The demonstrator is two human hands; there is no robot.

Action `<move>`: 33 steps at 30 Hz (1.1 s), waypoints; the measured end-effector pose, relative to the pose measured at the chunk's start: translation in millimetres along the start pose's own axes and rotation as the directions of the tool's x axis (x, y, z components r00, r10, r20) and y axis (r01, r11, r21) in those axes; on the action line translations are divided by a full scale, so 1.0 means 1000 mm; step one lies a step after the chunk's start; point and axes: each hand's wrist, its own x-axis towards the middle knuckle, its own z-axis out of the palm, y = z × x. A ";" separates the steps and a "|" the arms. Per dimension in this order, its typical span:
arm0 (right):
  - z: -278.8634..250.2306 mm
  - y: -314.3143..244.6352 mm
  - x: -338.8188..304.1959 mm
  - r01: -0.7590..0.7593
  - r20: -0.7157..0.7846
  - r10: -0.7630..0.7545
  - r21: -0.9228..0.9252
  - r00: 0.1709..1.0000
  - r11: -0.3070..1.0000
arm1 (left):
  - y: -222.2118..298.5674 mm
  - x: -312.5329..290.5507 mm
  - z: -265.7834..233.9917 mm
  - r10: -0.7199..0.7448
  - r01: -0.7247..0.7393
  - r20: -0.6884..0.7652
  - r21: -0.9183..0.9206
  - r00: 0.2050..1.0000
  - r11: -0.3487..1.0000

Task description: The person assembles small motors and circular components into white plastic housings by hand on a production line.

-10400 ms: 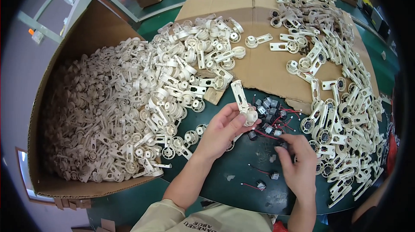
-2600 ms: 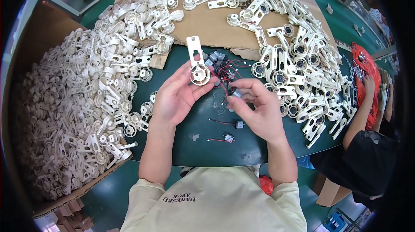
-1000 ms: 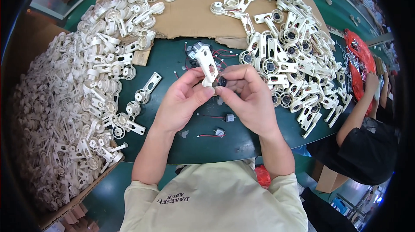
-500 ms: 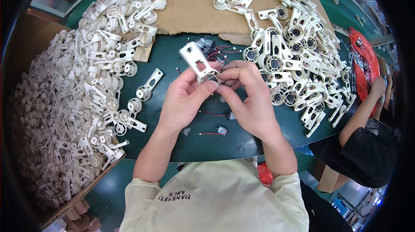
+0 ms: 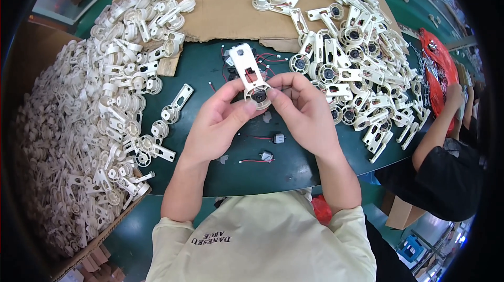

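Note:
Between both hands I hold a white plastic housing [image 5: 245,64], a slotted arm with a round cup at its near end. A dark motor [image 5: 259,95] sits inside the cup. My left hand [image 5: 222,120] grips the cup's left rim between thumb and fingers. On the cup's right rim, my right hand [image 5: 304,111] pinches with its thumb and fingers. Two small motors with red wires lie on the green table below: one motor [image 5: 278,138] near my right wrist, another motor [image 5: 266,156] closer to me. More wired motors [image 5: 229,61] are partly hidden behind the housing.
A carton [image 5: 100,240] heaped with white housings stands at left. Loose housings [image 5: 126,72] spill beside it. At right is a pile of housings with dark motors [image 5: 357,72]. Cardboard [image 5: 226,17] covers the far table. A co-worker's arm [image 5: 438,122] reaches toward a red bag [image 5: 438,66] of metal parts.
The housing has turned so its cup, with the dark motor inside, faces me more openly. My right hand's fingers have moved from over the cup to its right rim.

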 end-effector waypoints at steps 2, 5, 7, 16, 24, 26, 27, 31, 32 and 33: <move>-0.002 -0.009 0.002 -0.061 0.023 0.060 0.062 0.998 0.996 | 0.001 -0.002 -0.001 -0.022 0.023 -0.004 0.139 1.000 0.990; 0.003 -0.004 0.002 -0.028 0.021 0.024 0.162 0.999 0.986 | -0.007 0.000 -0.005 0.051 -0.037 -0.054 0.237 0.997 0.971; 0.005 -0.008 0.002 -0.106 0.072 0.091 0.262 0.993 0.959 | -0.009 0.000 -0.002 0.071 -0.054 -0.062 0.250 0.996 0.967; 0.009 -0.006 0.000 -0.083 0.010 0.083 0.257 0.997 0.963 | -0.013 -0.005 0.010 0.261 -0.214 -0.030 0.487 0.965 0.847; 0.007 0.002 0.005 -0.203 0.146 0.152 0.465 0.978 0.862 | -0.021 -0.004 0.003 0.347 -0.306 0.012 0.502 0.938 0.809; 0.010 0.002 0.001 -0.145 0.078 0.124 0.403 0.989 0.903 | -0.022 -0.005 0.005 0.435 -0.381 0.095 0.670 0.896 0.638; 0.010 -0.002 -0.001 -0.141 0.073 0.122 0.404 0.990 0.904 | -0.020 -0.004 0.007 0.434 -0.384 0.100 0.668 0.895 0.637; 0.000 -0.009 0.000 -0.038 0.116 0.004 0.295 0.993 0.955 | -0.012 0.000 0.004 0.225 -0.188 -0.064 0.356 0.972 0.915; 0.001 -0.001 0.001 0.034 0.103 -0.056 0.205 0.993 0.978 | -0.013 -0.001 0.005 0.242 -0.210 -0.057 0.339 0.969 0.917; 0.003 0.006 0.001 0.074 0.103 -0.097 0.203 0.990 0.976 | -0.013 0.001 0.010 0.280 -0.240 -0.079 0.329 0.957 0.913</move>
